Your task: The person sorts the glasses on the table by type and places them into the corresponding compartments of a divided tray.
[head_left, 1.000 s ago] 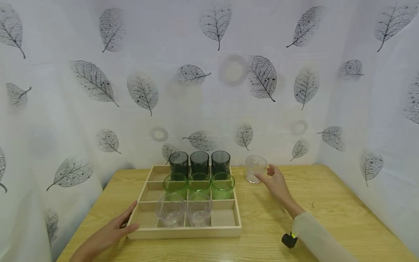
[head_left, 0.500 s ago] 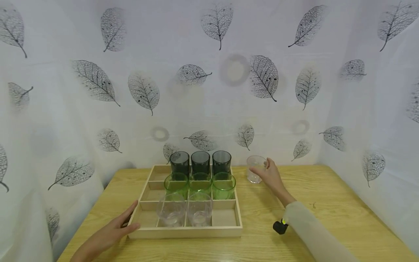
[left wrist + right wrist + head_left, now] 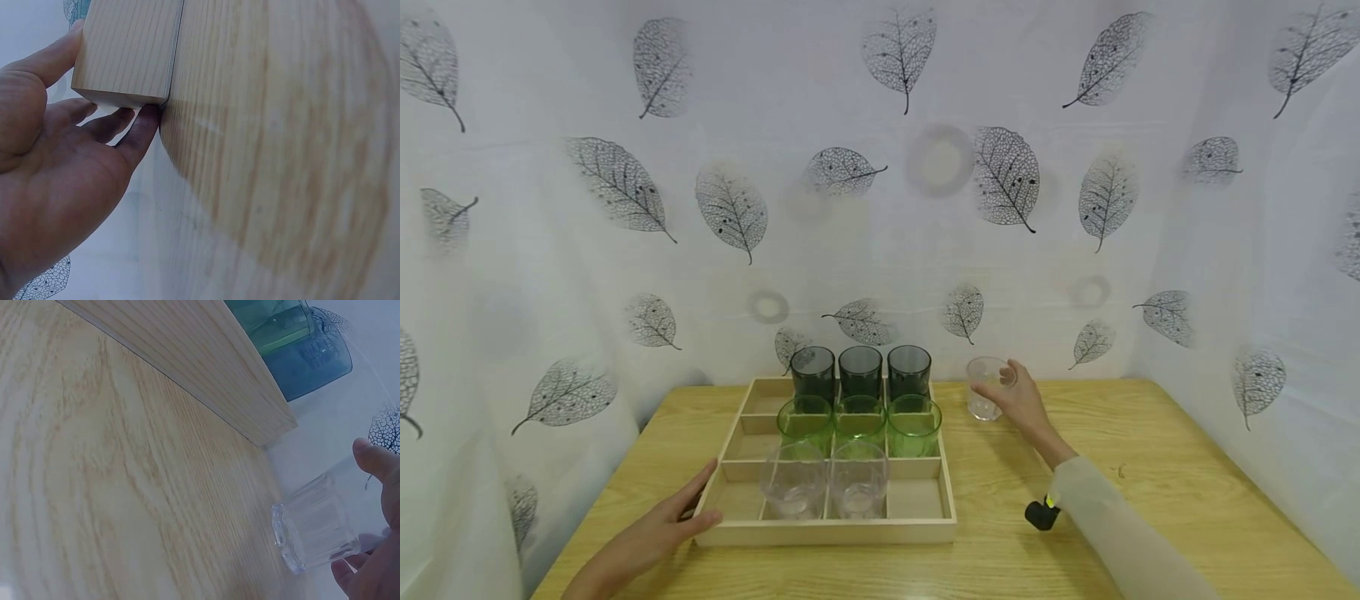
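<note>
In the head view my right hand [image 3: 1018, 404] grips a clear drinking glass [image 3: 981, 404] that stands upright on the table, right of the tray. Its thumb crosses the near side and the fingers reach round the right side. In the right wrist view the faceted base of the clear glass [image 3: 312, 528] shows beside the fingers. My left hand [image 3: 651, 529] holds the front left corner of the divided wooden tray [image 3: 827, 533], thumb at the front rim. In the left wrist view the fingers [image 3: 140, 134] lie against the tray's side wall [image 3: 128, 47].
The tray holds three dark grey glasses [image 3: 861, 371] in the back row, three green glasses [image 3: 860, 425] in the middle row and two clear glasses [image 3: 859, 483] in front. A leaf-print curtain [image 3: 850, 250] hangs behind the wooden table [image 3: 1150, 500].
My right hand has moved left onto the clear glass and closed its thumb and fingers about it. The glass stays in place. My left hand keeps its hold on the tray corner.
</note>
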Tool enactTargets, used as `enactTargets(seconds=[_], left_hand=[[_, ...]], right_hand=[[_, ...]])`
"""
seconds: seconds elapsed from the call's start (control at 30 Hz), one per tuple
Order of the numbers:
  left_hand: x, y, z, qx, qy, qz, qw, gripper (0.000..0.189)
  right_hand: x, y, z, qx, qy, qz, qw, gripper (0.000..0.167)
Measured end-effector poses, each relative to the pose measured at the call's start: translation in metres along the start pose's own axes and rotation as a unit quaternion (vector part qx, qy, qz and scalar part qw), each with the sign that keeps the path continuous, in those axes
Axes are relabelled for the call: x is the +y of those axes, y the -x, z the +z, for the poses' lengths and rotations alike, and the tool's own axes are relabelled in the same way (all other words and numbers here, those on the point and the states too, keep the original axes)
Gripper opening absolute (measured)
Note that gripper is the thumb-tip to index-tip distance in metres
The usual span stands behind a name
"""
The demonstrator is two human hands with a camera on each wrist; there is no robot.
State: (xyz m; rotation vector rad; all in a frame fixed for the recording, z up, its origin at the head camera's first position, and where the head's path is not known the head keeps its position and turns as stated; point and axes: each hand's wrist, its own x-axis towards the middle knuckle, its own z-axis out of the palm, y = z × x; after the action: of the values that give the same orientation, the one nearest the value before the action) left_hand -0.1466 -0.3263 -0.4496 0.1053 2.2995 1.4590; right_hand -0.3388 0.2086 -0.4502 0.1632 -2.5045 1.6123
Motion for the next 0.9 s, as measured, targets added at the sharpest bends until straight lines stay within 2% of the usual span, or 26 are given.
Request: enactTargets(seconds=[0.3, 0.7, 0.9], left_hand=[[-0.002, -0.002, -0.001, -0.005, 0.008, -0.006, 0.9999, 0.081], [-0.001, -0.002, -0.001, -0.003, 0.008, -0.009, 0.9999, 0.081], [-0.001, -0.002, 0.0, -0.001, 0.006, -0.013, 0.9999, 0.081]], right_hand=[[-0.007, 0.02, -0.01, -0.026, -0.001, -0.018, 0.9995, 0.104], [-0.029, 0.063, -0.019, -0.053, 0.038, -0.049, 0.9967, 0.098], [-0.038, 0.08, -0.023, -0.064, 0.038, -0.069, 0.9949, 0.092]])
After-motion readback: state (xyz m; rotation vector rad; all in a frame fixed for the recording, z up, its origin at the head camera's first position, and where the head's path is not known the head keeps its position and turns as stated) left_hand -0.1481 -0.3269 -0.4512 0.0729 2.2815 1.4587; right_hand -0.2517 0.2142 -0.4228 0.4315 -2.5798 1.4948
